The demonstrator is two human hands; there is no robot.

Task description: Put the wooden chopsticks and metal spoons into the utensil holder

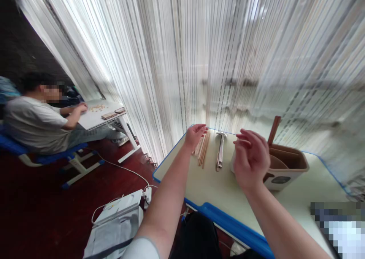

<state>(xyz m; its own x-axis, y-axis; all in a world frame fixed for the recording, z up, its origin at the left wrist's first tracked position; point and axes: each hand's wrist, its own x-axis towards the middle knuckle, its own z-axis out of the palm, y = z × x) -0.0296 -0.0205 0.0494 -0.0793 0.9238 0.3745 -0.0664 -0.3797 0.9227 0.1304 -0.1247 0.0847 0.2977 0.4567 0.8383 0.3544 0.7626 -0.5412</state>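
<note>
Several wooden chopsticks (203,152) lie side by side on the pale desktop. My left hand (196,135) is over their far ends, fingers loosely bent and apart; whether it touches them I cannot tell. To their right rests a metal ladle (220,146), its handle beside other slim metal utensils that I cannot make out. A white and brown utensil holder (285,171) with compartments stands on the right, and some reddish-brown chopsticks (274,130) rise from its back. In front of its left part, my right hand (252,158) hovers raised with curled, parted fingers and nothing visible in it.
The desk (208,186) has a blue rim, and a pixelated device (342,228) is at its right. A sheer curtain (182,61) hangs behind. At left, another person (40,118) sits at a white table (97,116) with small pieces. A power strip (147,196) is below.
</note>
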